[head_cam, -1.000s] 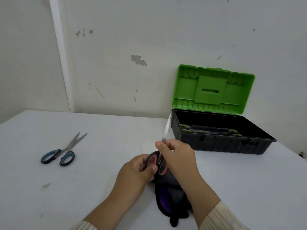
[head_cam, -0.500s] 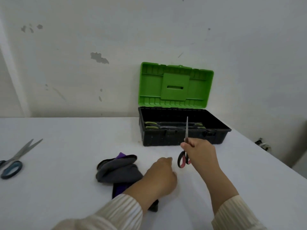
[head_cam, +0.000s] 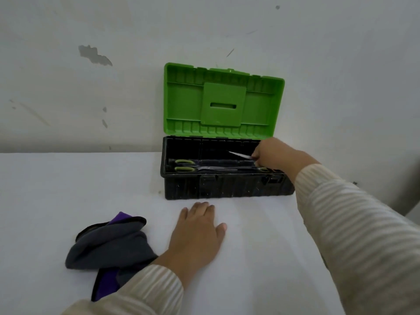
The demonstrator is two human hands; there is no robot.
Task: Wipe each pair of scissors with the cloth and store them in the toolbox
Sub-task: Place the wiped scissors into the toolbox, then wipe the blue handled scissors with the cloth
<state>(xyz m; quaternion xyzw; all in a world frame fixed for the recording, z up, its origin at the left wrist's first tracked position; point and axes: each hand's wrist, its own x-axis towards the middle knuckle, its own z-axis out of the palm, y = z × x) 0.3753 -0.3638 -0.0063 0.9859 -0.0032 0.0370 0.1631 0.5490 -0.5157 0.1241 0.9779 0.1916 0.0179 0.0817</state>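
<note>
While right hand (head_cam: 271, 153) is hovering inside black plastic toolbox with raised green lid (head_cam: 227, 187): fingers are clenching the silver-bladed scissors (head_cam: 239, 155), handles hidden.
Blade: is sticking out left of fingers, above box floor.
Left hand (head_cam: 197, 230): is lying flat, fingers released, on white table (head_cam: 261, 258).
Grey-and-purple fabric cloth (head_cam: 109, 246): is lying beside left wrist.

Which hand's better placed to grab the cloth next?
Left. The left hand lies flat beside the cloth; the right hand is in the toolbox holding scissors.
</note>
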